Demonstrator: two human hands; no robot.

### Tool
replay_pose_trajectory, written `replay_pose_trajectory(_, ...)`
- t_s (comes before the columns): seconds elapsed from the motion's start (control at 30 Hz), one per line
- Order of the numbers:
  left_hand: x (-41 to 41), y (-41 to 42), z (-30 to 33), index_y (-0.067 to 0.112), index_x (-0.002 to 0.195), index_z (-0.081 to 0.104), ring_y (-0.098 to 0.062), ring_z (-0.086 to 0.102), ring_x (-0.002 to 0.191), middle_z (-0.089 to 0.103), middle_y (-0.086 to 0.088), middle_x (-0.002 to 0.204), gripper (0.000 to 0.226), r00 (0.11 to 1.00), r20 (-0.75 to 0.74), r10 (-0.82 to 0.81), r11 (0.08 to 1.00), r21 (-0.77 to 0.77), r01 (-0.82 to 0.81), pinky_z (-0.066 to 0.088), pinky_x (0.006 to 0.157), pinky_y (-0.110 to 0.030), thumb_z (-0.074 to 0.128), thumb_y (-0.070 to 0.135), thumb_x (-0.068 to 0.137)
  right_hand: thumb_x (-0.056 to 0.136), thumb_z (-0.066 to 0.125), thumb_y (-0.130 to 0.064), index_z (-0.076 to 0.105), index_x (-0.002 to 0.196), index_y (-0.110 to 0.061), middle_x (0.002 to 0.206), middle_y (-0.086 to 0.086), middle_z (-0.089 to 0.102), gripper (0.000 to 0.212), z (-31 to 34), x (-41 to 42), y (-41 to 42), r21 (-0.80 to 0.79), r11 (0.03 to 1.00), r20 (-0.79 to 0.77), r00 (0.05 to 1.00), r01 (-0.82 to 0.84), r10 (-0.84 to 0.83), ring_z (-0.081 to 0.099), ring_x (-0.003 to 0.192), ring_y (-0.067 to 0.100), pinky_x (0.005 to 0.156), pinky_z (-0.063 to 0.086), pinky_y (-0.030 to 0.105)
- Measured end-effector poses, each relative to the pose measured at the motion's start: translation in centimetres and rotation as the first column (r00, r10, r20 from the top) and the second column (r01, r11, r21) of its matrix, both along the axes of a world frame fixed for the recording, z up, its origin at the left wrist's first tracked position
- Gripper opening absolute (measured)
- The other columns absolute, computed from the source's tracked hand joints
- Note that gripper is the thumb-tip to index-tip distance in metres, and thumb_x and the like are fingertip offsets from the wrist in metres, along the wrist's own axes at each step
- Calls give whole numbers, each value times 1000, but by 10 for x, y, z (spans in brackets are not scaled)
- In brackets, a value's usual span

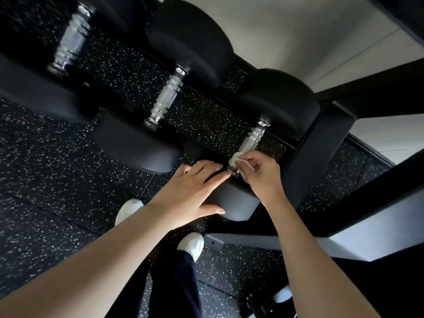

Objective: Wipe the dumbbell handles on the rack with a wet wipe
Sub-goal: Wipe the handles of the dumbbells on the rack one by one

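Three black dumbbells lie side by side on a black rack (325,143), each with a chrome handle. My right hand (259,173) pinches a white wet wipe (236,158) against the near end of the rightmost handle (252,137). My left hand (190,191) rests with straight fingers on the near head (236,203) of that same dumbbell. The middle handle (166,97) and the left handle (73,37) are bare; the left one is blurred.
Black speckled rubber floor (57,168) lies under the rack. My white shoes (128,210) and dark trousers show below my arms. Black rack beams (367,193) cross on the right, with a pale wall (298,31) behind.
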State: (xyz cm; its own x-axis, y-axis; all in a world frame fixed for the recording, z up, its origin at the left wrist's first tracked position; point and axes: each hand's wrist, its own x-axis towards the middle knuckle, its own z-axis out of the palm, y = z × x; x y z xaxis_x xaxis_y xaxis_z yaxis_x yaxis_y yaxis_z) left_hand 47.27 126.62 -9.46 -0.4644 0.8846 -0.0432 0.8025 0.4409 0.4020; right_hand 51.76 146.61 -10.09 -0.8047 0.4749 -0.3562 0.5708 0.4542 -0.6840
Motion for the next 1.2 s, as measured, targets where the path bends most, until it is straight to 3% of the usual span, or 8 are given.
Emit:
replay_pose_trajectory(0.1,-11,-10,12,15,137,47,-24,47,123,50,-4,136,74,999,-15,29,998,-57,-30,48,87,-42,32,65,85,82,69,-26,68,87,-23,69,-4,59,6,18,4,1,-75,991,-14,994,110,-111,52,63,5,65,41,21)
replay_pose_trajectory(0.23,-36,-35,28,12,134,52,-28,51,121,55,-8,132,70,991,-107,85,987,-126,-99,49,86,-45,47,61,84,85,64,-29,64,90,-25,77,-6,56,6,42,-6,-8,-46,990,-35,990,133,-135,54,77,11,69,40,19)
replay_pose_trajectory(0.47,-88,-92,35,7,129,56,-33,54,116,57,-12,126,69,970,-190,152,958,-213,-192,48,84,-46,55,55,80,89,61,-21,61,95,-19,83,-14,57,6,51,-59,-67,-40,995,-120,988,89,-93,52,79,-2,68,38,5)
replay_pose_trajectory(0.6,-116,-117,25,9,131,55,-33,55,116,58,-12,126,72,978,-170,122,963,-218,-158,49,84,-48,56,56,77,88,62,-17,63,95,-13,94,-5,64,8,34,-100,-104,27,989,-185,973,146,-138,53,81,4,69,37,2)
replay_pose_trajectory(0.73,-135,-127,15,11,133,53,-31,54,118,57,-10,127,79,991,-117,72,974,-207,-95,49,86,-46,55,63,74,87,63,-15,66,95,-15,97,1,65,9,19,-144,-129,18,948,-216,927,316,-305,55,81,4,72,41,5)
replay_pose_trajectory(0.93,-142,-130,1,15,132,53,-26,49,122,56,-4,128,81,997,-28,77,986,-147,-80,48,86,-45,54,69,71,83,66,-13,70,94,-17,100,5,66,12,4,-199,-141,16,809,-277,780,588,-562,61,88,14,82,49,29)
replay_pose_trajectory(1.1,-142,-132,-4,18,133,51,-25,47,123,54,-3,130,77,997,-22,80,989,-120,-82,44,89,-41,43,71,77,80,71,-16,73,92,-11,100,5,64,13,0,-219,-150,61,748,-313,724,661,-615,51,82,6,72,32,1)
replay_pose_trajectory(1.2,-144,-133,-6,19,132,50,-25,47,121,55,-3,129,77,997,-29,68,992,-102,-71,42,89,-42,37,72,78,77,75,-21,72,87,-9,97,6,63,16,-1,-223,-147,131,757,-287,755,641,-590,49,79,8,65,29,-1)
